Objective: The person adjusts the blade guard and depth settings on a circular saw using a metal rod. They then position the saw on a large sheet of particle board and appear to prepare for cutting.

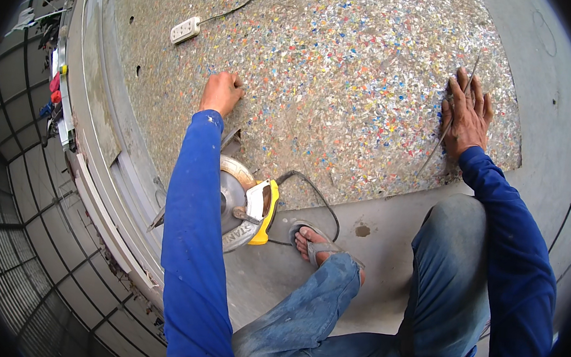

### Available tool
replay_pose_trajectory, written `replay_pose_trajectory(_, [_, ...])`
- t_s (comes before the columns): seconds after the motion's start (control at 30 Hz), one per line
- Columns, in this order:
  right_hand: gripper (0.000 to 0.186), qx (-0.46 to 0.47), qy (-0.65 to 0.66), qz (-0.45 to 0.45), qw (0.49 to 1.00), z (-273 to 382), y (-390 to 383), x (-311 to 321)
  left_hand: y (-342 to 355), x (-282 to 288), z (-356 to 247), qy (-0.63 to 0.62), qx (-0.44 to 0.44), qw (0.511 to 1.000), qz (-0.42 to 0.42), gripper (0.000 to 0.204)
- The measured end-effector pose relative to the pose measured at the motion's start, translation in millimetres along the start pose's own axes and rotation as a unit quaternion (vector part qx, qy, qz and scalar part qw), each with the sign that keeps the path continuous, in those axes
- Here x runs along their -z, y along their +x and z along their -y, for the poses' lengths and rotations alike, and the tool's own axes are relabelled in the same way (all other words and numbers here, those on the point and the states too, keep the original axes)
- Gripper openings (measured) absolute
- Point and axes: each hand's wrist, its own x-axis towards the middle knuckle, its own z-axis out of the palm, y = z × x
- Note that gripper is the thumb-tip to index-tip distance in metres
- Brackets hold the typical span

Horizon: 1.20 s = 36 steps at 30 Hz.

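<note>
My left hand (222, 93) is closed, fingers curled over the speckled multicoloured board (348, 69); anything inside them is hidden. Just below it, partly behind my left forearm, a circular saw (258, 213) with a yellow-and-white body and round blade sits at the board's lower edge, its black cable looped beside it. My right hand (466, 119) rests open on the board near its right edge, fingers spread and touching a long, thin metal strip (429, 156) that runs diagonally past them.
A white power strip (185, 31) lies on the board with its cable. My sandalled foot (310, 244) and bent knee are on grey flooring (380, 253) below the board. At left run metal rails, an edge with assorted items (56, 97), and a dark grid beyond.
</note>
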Motion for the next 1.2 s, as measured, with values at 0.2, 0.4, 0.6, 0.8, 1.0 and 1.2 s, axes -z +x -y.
replay_pose_trajectory(0.2, [0.051,0.005,0.011,-0.007,1.000,0,2,2,-8,34,-15,-0.290,0.104,0.951,-0.017,0.018])
replay_pose_trajectory(0.4, [0.050,0.011,0.019,-0.027,0.999,3,-1,6,-73,91,-59,-0.583,0.035,0.812,0.000,0.023])
replay_pose_trajectory(0.6, [0.051,0.003,0.060,-0.006,0.998,7,-6,10,-215,105,-97,-0.865,-0.048,0.500,0.020,0.026])
replay_pose_trajectory(0.8, [0.051,0.017,0.069,-0.009,0.997,8,-3,18,-369,110,-98,-0.920,0.067,0.352,-0.160,0.032])
replay_pose_trajectory(1.0, [0.053,0.000,0.068,0.029,0.997,-1,-7,17,-441,127,-104,-0.878,0.184,0.379,-0.229,0.031])
replay_pose_trajectory(1.2, [0.055,-0.006,0.106,0.053,0.993,11,-4,23,-470,127,-137,-0.844,0.207,0.413,-0.273,0.037])
